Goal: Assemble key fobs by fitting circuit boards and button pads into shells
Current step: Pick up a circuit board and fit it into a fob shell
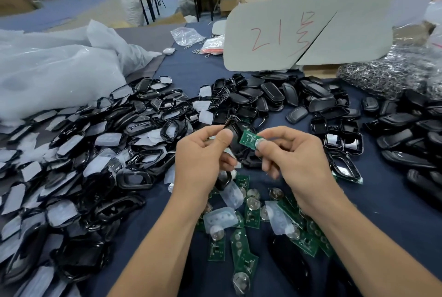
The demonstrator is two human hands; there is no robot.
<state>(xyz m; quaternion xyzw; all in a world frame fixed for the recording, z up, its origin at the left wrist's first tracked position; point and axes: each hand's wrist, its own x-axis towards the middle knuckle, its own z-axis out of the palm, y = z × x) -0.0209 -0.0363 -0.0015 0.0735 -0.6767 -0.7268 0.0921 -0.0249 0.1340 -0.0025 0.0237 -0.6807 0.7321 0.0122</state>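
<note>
My left hand (203, 153) grips a black key fob shell (236, 139) above the middle of the table. My right hand (291, 155) pinches a green circuit board (248, 140) by its coin-cell end. The board's other end lies against the shell's open side. Below my hands lie several loose green circuit boards (241, 246) with coin cells. Translucent button pads (221, 219) are mixed in among them.
A big heap of shell frames with white pads (95, 153) fills the left. Black shell halves (287, 98) are piled behind and to the right. White plastic bags (59, 72), a grey card marked in red (299, 31) and a bag of key rings (392, 74) stand further back.
</note>
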